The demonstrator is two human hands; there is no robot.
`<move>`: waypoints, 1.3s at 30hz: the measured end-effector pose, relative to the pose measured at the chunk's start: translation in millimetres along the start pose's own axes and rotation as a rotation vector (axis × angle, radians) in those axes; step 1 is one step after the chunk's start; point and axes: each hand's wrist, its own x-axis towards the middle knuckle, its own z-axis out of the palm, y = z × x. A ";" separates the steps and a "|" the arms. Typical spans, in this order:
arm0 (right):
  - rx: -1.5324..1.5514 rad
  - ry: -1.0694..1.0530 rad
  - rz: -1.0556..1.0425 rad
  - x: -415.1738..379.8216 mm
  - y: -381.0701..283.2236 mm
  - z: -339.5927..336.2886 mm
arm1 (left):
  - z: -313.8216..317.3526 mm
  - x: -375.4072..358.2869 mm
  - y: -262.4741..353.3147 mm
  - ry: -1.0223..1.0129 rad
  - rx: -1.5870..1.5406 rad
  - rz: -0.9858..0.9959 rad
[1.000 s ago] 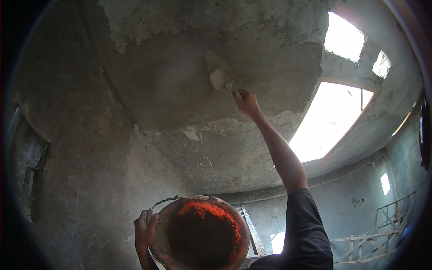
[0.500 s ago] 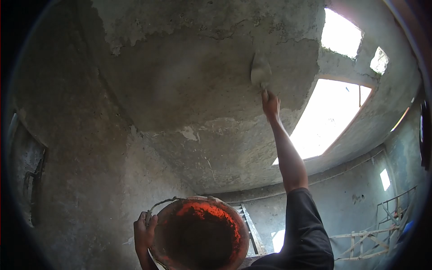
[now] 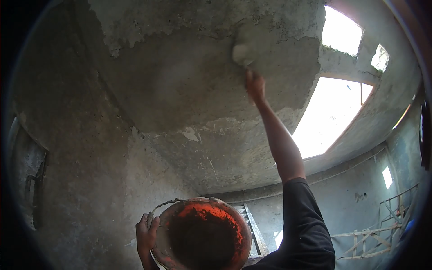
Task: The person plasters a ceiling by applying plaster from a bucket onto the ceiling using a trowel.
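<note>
My right hand (image 3: 255, 85) is closed around the handle of a trowel (image 3: 243, 54), arm stretched up and forward. The trowel's blade lies at or close against the darker, damp-looking plaster (image 3: 193, 76) on the wall; whether it touches is hard to tell. Low in the view, my left hand (image 3: 147, 236) grips the rim and wire handle of an orange-red bucket (image 3: 245, 236). Grey mortar coats the bucket's side and inner wall, and its inside is dark.
Bright openings (image 3: 333, 117) break the wall at right. Behind the bucket stands a ladder (image 3: 253, 229). A scaffold frame (image 3: 369, 240) is at the lower right. A recess with a dark frame (image 3: 33, 175) sits at the far left.
My right hand and the trowel have moved left and slightly up across the damp plaster. My left hand still holds the bucket in nearly the same place.
</note>
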 end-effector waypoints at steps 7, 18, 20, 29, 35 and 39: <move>0.054 -0.370 -0.103 -71.7 -38.7 4.0 | -1.9 -0.3 8.0 -0.016 0.041 -0.018; -0.091 -0.016 0.040 -11.1 -24.1 -51.2 | -0.9 2.2 5.3 -0.026 0.044 -0.015; -0.153 0.034 -0.046 -21.1 0.6 -50.4 | -0.3 2.1 1.9 -0.018 0.036 0.000; -0.148 -0.044 0.105 -73.4 25.5 -66.7 | 0.2 4.1 -0.1 -0.028 0.036 -0.007; -0.123 -0.027 0.097 -24.6 -26.0 -59.7 | 1.3 3.4 -2.3 -0.007 0.042 0.005; -0.181 -0.036 0.180 -47.2 -3.9 -56.9 | 0.1 3.3 0.4 -0.018 0.018 -0.008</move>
